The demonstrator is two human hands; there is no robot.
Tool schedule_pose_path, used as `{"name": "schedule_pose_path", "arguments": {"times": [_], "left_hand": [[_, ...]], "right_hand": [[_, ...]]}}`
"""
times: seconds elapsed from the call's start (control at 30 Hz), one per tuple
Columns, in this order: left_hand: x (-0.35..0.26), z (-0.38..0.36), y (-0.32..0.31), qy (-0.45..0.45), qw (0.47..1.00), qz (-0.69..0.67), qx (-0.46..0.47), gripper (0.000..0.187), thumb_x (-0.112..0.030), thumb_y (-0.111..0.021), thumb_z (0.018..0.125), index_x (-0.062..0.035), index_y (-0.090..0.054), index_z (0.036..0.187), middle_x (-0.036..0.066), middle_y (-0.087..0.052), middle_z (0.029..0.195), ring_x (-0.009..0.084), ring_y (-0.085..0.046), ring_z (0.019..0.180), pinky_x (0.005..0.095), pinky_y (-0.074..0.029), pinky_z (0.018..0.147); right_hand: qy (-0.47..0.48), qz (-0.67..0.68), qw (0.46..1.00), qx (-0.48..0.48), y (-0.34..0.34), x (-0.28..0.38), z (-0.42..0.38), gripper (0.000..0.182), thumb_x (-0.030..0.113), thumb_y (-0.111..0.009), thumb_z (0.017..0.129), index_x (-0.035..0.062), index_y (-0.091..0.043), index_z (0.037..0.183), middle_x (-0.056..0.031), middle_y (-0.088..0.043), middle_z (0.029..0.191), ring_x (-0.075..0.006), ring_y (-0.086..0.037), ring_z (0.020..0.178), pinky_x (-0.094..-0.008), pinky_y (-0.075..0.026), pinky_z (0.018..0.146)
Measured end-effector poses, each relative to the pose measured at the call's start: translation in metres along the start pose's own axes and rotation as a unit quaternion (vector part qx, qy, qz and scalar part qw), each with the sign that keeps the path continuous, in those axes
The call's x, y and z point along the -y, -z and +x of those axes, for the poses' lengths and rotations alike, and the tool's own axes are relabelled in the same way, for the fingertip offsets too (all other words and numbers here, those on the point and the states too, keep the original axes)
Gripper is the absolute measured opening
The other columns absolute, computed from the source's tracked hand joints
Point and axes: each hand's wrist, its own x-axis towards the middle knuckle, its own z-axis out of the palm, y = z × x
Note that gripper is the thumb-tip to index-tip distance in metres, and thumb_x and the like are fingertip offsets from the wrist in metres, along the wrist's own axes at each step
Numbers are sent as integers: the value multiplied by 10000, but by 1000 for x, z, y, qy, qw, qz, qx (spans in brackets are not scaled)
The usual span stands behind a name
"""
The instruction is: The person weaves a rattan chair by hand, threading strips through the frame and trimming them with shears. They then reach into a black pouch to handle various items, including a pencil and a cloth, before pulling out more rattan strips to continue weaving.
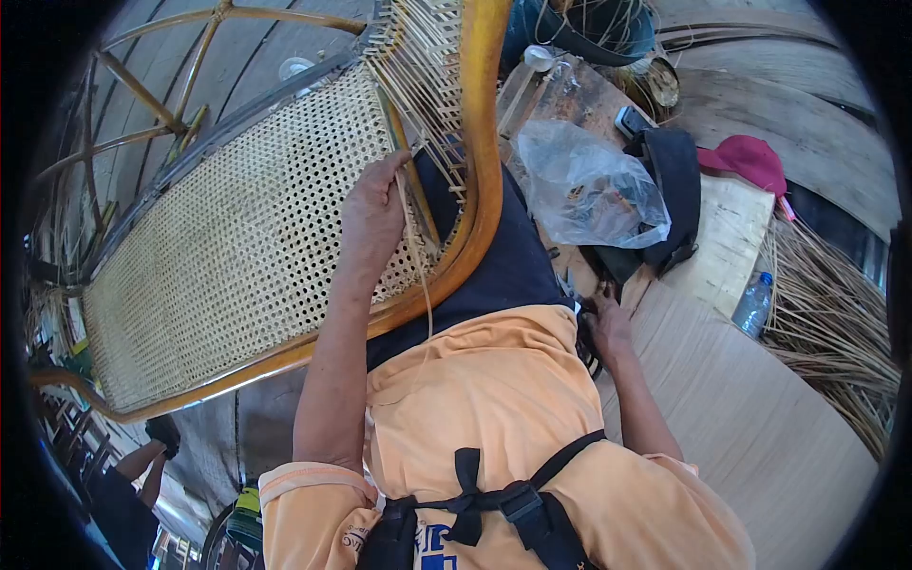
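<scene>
Blue print on the orange shirt (494, 399) is unreadable. The left hand (372, 214) pinches a thin cane strand (418, 256) against the pale woven chair seat (237, 237). The right hand (608, 323) rests on dark tools (587, 347); its grip cannot be told.

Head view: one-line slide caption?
Left hand grips cane strand at woven chair seat; right hand reaches beside plastic bag.

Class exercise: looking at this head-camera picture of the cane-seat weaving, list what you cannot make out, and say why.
- Right hand: fingers hidden behind the orange shirt; any tool unreadable.
- Left hand: fingertips buried in the cane strands.
- Plastic bag: contents blurred by crinkled film.
- Chair frame: far end cut off by the picture's dark edge.
</scene>
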Motion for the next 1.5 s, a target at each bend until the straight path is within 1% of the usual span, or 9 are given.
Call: {"name": "schedule_pose_path", "arguments": {"times": [0.07, 0.17, 0.27, 0.4, 0.67, 0.8, 1.1, 1.33, 1.5], "left_hand": [[9, -2, 14, -1, 999, -41, 5, 376, -115, -532, 896, -110, -525, 1272, 125, -584, 1197, 237, -605, 1009, 342, -462, 895], [-5, -4, 13, 179, 878, -437, 81, 343, -105, -512, 909, -18, -516, 1241, 108, -607, 1095, 189, -610, 950, 316, -492, 813], [-9, -5, 12, 232, 826, -513, 24, 318, -107, -526, 908, 28, -517, 1196, 80, -607, 1000, 152, -617, 853, 270, -505, 705], [-3, -8, -6, 241, 809, -534, -40, 279, -95, -556, 892, 11, -518, 1147, 66, -595, 911, 137, -610, 701, 244, -497, 568], [-30, -24, -11, 349, 787, -509, 11, 128, -177, -489, 912, -52, -520, 918, 63, -614, 793, 158, -621, 632, 256, -475, 508], [-32, -21, -10, 353, 799, -485, 43, 142, -184, -482, 903, -51, -532, 898, 69, -621, 804, 155, -628, 626, 246, -460, 478], [-30, -18, -16, 346, 805, -481, 42, 162, -156, -470, 898, -11, -543, 896, 96, -612, 784, 162, -626, 579, 242, -452, 420], [-47, -51, -38, 382, 740, -554, 10, 174, -204, -487, 923, -34, -524, 921, 69, -604, 801, 144, -615, 574, 238, -463, 429], [-58, -58, -36, 419, 696, -582, 35, 168, -209, -500, 919, -43, -517, 927, 58, -602, 804, 143, -615, 576, 241, -461, 438]], "right_hand": [[43, -13, 998, -47, -14, 13, 3, 263, 149, -619, 768, 30, -599, 1002, -226, -618, 958, -390, -580, 924, -462, -462, 791], [67, -50, 994, -67, -10, 1, 3, 246, 151, -594, 783, 22, -587, 993, -234, -611, 929, -401, -578, 885, -450, -466, 754], [8, 54, 999, 0, 13, 26, -2, 230, 134, -573, 797, 4, -572, 986, -187, -617, 863, -327, -601, 805, -392, -470, 726], [-7, 250, 968, -11, 16, 23, -11, 158, 114, -568, 832, -8, -552, 931, -40, -554, 795, -122, -516, 699, -280, -451, 646], [-81, 407, 891, 187, 114, 65, -42, 203, 170, -650, 793, -8, -586, 866, 9, -447, 525, -74, -380, 413, -242, -286, 372], [-60, 473, 836, 271, 128, 65, -43, 365, 166, -699, 693, -29, -575, 975, -27, -463, 541, -122, -409, 404, -248, -308, 376], [-26, 584, 765, 269, 105, 91, -55, 453, 246, -698, 736, -26, -567, 1073, -127, -638, 965, -225, -599, 817, -354, -467, 778], [16, 516, 821, 244, 131, 126, -27, 344, 279, -624, 832, 11, -527, 1026, -54, -578, 783, -201, -589, 772, -339, -468, 747], [58, 236, 936, 256, 150, 166, 4, 335, 326, -570, 874, 3, -535, 953, -29, -552, 665, -141, -559, 628, -278, -439, 618]]}}
